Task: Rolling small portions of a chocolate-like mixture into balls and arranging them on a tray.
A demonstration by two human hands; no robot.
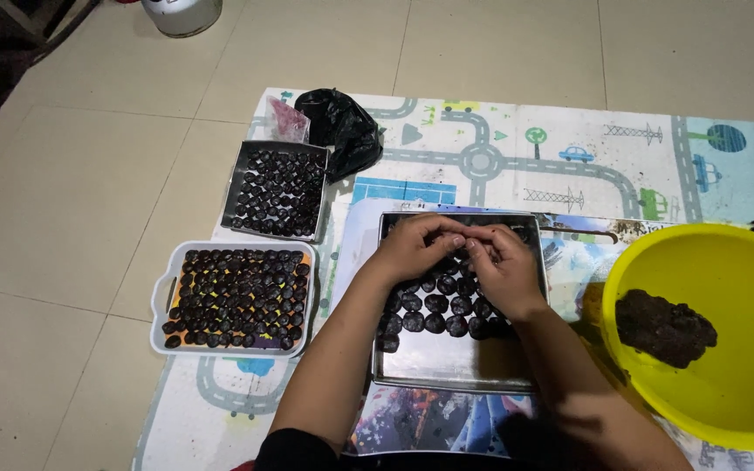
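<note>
a: what sits under the hands?

b: a shallow metal tray [447,366], square and shiny, lying on the play mat [499,139]. its far half is filled with small dark balls [436,303], round, matte, set in rough rows; the near half is bare metal.

a: and the hands?

b: the left hand [416,247] and right hand [503,266] meet over the tray's far rows, fingertips pinched together. whatever is between them is hidden by the fingers, so i cannot tell what they grip, if anything.

a: what lies around?

b: to the right, a yellow plastic bowl [743,296], smooth, with a lump of dark dough [663,327], coarse and clumpy; the bowl's edge is cut off by the frame. to the left, a white handled tray [161,301] packed with the same dark pieces, and beyond it a smaller metal tray [236,187], also full. behind that, a crumpled black plastic bag [342,126] and a pinkish packet [288,118], hard to make out. the mat has printed roads and lies on pale floor tiles [89,174].
</note>
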